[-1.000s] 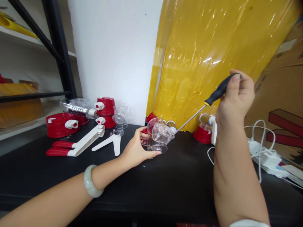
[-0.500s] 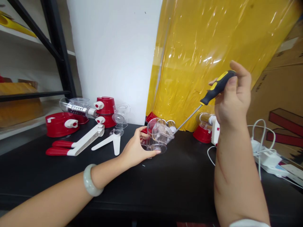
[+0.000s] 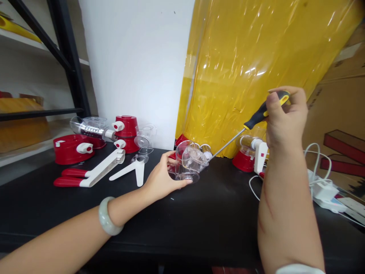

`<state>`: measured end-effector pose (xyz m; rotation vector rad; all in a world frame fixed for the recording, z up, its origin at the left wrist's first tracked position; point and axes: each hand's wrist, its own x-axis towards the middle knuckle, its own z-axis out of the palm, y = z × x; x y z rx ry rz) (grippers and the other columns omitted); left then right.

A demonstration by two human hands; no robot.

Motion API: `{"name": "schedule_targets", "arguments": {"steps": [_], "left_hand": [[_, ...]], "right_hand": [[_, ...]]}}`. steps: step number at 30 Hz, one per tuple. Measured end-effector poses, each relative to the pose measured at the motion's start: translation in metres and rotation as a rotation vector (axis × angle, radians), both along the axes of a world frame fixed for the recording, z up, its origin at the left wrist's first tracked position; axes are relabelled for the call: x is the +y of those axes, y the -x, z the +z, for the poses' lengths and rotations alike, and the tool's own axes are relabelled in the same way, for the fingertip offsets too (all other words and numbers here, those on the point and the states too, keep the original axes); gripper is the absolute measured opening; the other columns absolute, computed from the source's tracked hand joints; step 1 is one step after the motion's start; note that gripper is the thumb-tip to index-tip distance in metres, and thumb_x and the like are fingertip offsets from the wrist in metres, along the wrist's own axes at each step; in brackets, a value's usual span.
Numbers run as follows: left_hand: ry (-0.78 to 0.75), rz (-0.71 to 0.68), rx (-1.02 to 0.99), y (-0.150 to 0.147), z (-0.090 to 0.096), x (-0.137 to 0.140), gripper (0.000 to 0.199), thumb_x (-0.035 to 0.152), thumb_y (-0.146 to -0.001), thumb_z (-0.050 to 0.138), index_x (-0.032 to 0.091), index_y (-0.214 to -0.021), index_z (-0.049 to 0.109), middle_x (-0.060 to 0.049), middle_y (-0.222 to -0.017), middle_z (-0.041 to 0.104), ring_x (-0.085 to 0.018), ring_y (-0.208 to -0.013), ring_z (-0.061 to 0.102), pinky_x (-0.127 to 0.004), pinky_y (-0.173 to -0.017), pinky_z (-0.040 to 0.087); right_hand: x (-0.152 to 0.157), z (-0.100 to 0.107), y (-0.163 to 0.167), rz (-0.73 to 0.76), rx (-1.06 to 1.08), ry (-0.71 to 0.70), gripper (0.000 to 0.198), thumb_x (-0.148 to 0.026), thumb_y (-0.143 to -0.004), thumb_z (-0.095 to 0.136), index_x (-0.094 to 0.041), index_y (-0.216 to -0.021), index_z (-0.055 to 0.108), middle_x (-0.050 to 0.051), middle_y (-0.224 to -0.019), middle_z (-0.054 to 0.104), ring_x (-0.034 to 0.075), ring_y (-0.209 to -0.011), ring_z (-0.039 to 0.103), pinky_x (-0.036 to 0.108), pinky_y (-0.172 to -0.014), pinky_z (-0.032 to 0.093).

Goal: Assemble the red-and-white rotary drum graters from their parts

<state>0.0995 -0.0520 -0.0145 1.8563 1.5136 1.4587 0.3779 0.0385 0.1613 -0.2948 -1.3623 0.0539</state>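
Note:
My left hand [image 3: 165, 176] grips a clear plastic housing [image 3: 186, 163] just above the black table, thumb along its lower rim. My right hand [image 3: 286, 118] is closed around the black and yellow handle of a screwdriver [image 3: 256, 114]. The long metal shaft slants down to the left, and its tip reaches the right side of the clear housing; the exact contact point is hard to make out. Behind the housing lie a red part [image 3: 180, 140] and a metal grater drum [image 3: 205, 150], both partly hidden.
On the left of the black table [image 3: 216, 220] are red bases [image 3: 71, 150], red-and-white handles [image 3: 97, 171], a white two-legged part [image 3: 139, 171] and clear parts [image 3: 145, 137]. To the right stand another red base [image 3: 243, 161] and a white power strip with cables [image 3: 325, 190].
My right hand has shifted slightly right and down, and the screwdriver handle has turned in its fingers. My left hand holds the clear housing in nearly the same place.

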Motion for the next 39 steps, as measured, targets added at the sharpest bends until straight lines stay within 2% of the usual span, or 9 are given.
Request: {"name": "schedule_targets", "arguments": {"steps": [3, 6, 12, 15, 21, 29, 39], "left_hand": [[-0.01, 0.004, 0.008, 0.0, -0.001, 0.001, 0.097, 0.05, -0.055, 0.085, 0.025, -0.134, 0.035, -0.007, -0.11, 0.064, -0.027, -0.105, 0.065, -0.047, -0.096, 0.051], [-0.012, 0.01, 0.024, 0.001, -0.002, 0.001, 0.097, 0.051, -0.055, 0.085, 0.025, -0.134, 0.035, -0.006, -0.11, 0.063, -0.027, -0.106, 0.065, -0.047, -0.096, 0.051], [-0.009, -0.007, 0.028, 0.0, -0.003, 0.0, 0.098, 0.052, -0.056, 0.085, 0.025, -0.135, 0.034, -0.006, -0.11, 0.063, -0.026, -0.105, 0.064, -0.047, -0.096, 0.051], [-0.008, -0.018, 0.028, 0.0, -0.004, 0.001, 0.098, 0.052, -0.056, 0.085, 0.025, -0.134, 0.034, -0.006, -0.11, 0.063, -0.026, -0.104, 0.065, -0.047, -0.095, 0.051], [-0.038, 0.012, 0.059, 0.001, -0.004, 0.0, 0.096, 0.052, -0.056, 0.084, 0.025, -0.134, 0.035, -0.006, -0.11, 0.063, -0.027, -0.106, 0.064, -0.047, -0.095, 0.051], [-0.067, 0.09, 0.127, 0.001, -0.001, -0.002, 0.099, 0.056, -0.057, 0.083, 0.025, -0.137, 0.032, -0.01, -0.118, 0.062, -0.032, -0.114, 0.062, -0.049, -0.096, 0.05], [-0.039, 0.226, 0.218, -0.001, 0.006, -0.006, 0.1, 0.06, -0.058, 0.079, 0.024, -0.137, 0.03, -0.01, -0.121, 0.063, -0.031, -0.114, 0.062, -0.047, -0.092, 0.051]], "right_hand": [[0.004, -0.002, -0.002, 0.006, -0.062, 0.076, 0.042, -0.059, -0.088, 0.05, -0.024, -0.103, 0.068, -0.001, -0.071, 0.055, 0.013, -0.063, 0.057, 0.026, -0.054, 0.043], [0.007, -0.003, -0.002, 0.139, -0.109, 0.103, 0.038, -0.051, -0.088, 0.054, -0.026, -0.113, 0.066, 0.0, -0.074, 0.059, 0.017, -0.072, 0.065, 0.033, -0.063, 0.049], [-0.001, 0.001, 0.004, 0.111, -0.022, -0.049, 0.025, -0.043, -0.077, 0.073, -0.026, -0.093, 0.065, -0.005, -0.068, 0.049, 0.008, -0.057, 0.052, 0.024, -0.054, 0.041], [-0.007, 0.002, 0.006, 0.1, -0.025, -0.049, 0.023, -0.04, -0.075, 0.074, -0.024, -0.088, 0.064, -0.006, -0.065, 0.048, 0.006, -0.052, 0.047, 0.021, -0.049, 0.037], [-0.011, 0.002, 0.009, 0.025, 0.002, -0.061, 0.018, -0.033, -0.075, 0.073, -0.022, -0.08, 0.06, -0.005, -0.071, 0.054, 0.005, -0.055, 0.048, 0.02, -0.05, 0.039], [-0.007, 0.0, 0.009, -0.102, 0.063, 0.004, 0.017, -0.03, -0.075, 0.069, -0.02, -0.08, 0.056, -0.007, -0.065, 0.054, 0.005, -0.051, 0.047, 0.021, -0.048, 0.035], [-0.007, -0.001, 0.012, -0.274, 0.078, 0.121, 0.016, -0.028, -0.074, 0.066, -0.02, -0.076, 0.053, -0.007, -0.061, 0.049, 0.008, -0.055, 0.05, 0.023, -0.056, 0.039]]}}
